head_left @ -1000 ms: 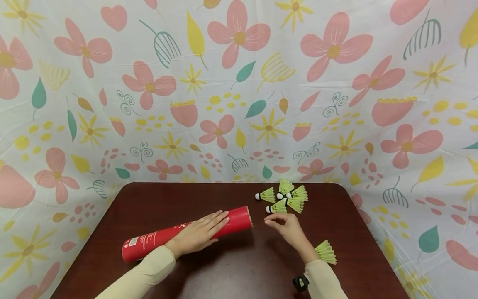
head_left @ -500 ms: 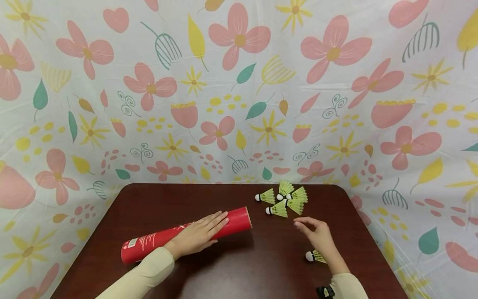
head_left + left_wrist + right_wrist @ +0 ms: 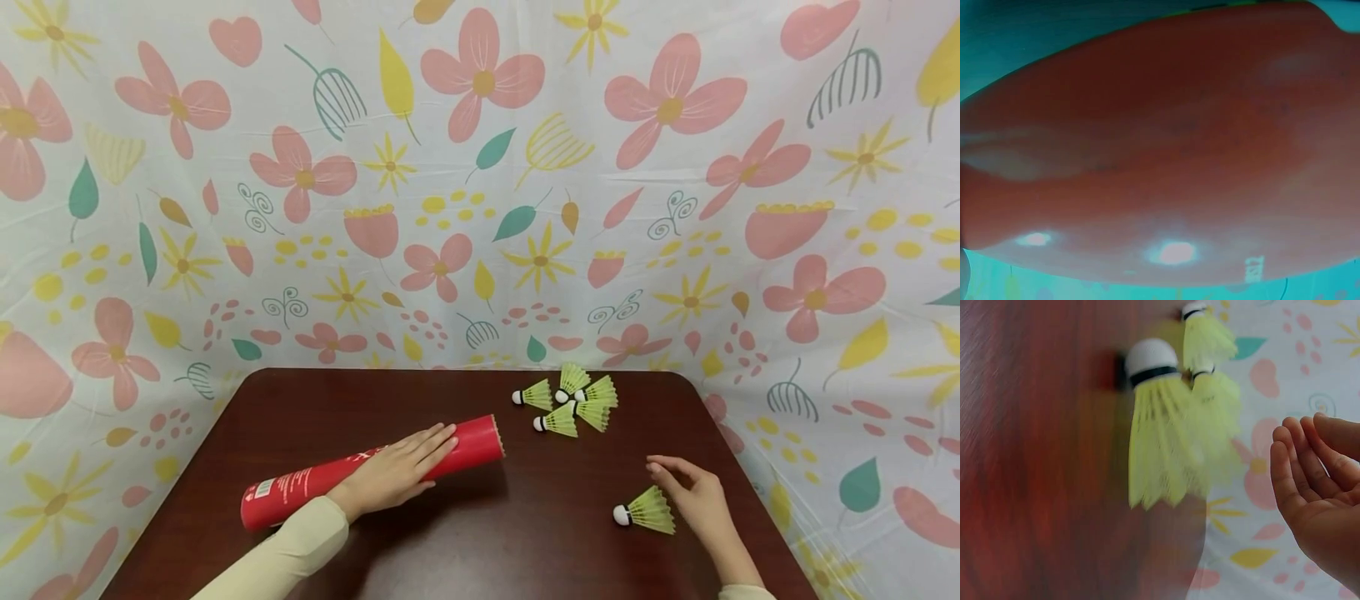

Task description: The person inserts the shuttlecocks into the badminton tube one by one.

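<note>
A red shuttlecock tube point(image 3: 315, 487) lies slantwise across the left and middle of the table, its right end nearest the cluster of shuttlecocks. My left hand point(image 3: 393, 475) rests on it, straight fingers laid across the top; the left wrist view is filled by the tube's red surface point(image 3: 1166, 144). At the right, my right hand point(image 3: 701, 504) hovers just beyond the feathers of a lone yellow-green shuttlecock point(image 3: 648, 511) with a white head. In the right wrist view that hand point(image 3: 1322, 487) has loosely bent fingers and holds nothing, beside a shuttlecock point(image 3: 1160, 431).
Several more yellow-green shuttlecocks point(image 3: 557, 422) lie bunched near the table's back edge, right of the middle. The dark reddish-brown table point(image 3: 375, 392) has rounded back corners. A flower-printed cloth point(image 3: 480, 183) hangs behind and at both sides.
My right hand has moved right and toward me, from near the tube's right end to beside the lone shuttlecock, which it no longer covers. The left hand and tube are almost unmoved.
</note>
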`<state>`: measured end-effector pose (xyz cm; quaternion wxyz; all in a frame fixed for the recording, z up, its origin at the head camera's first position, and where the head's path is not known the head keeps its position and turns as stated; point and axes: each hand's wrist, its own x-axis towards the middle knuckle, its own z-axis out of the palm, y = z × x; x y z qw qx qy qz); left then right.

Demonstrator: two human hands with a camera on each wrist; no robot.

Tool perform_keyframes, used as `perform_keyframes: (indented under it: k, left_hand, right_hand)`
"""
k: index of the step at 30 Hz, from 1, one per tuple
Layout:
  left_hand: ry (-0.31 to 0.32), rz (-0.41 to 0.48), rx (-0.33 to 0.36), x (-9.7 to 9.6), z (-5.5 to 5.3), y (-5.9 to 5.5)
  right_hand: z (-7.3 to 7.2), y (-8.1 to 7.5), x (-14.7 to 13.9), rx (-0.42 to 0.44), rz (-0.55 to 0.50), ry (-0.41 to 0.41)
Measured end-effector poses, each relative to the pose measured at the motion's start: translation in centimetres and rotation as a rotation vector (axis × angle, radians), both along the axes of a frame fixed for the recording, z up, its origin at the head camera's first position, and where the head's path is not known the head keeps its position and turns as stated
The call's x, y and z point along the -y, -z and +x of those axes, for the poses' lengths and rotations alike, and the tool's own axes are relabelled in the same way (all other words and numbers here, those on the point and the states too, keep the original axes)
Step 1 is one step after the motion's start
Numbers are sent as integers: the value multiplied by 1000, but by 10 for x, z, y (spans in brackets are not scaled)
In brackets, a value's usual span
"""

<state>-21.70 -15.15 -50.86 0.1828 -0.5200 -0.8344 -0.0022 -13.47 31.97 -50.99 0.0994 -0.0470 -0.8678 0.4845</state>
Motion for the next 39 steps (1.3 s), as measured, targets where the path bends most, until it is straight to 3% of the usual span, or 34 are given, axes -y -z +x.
perform_keyframes:
  k: [8, 16, 27, 39]
  left_hand:
    - [-2, -1, -1, 0, 0, 2]
    - [-3, 4, 7, 0, -1, 1]
    - [-4, 5, 5, 1, -1, 5]
    - [-1, 1, 4, -2, 0, 2]
  right_hand:
    - [15, 4, -21, 178, 89, 33]
    - [17, 13, -25, 307, 92, -54]
    - [16, 18, -25, 255, 243, -60]
    - [14, 24, -20, 95, 326, -58]
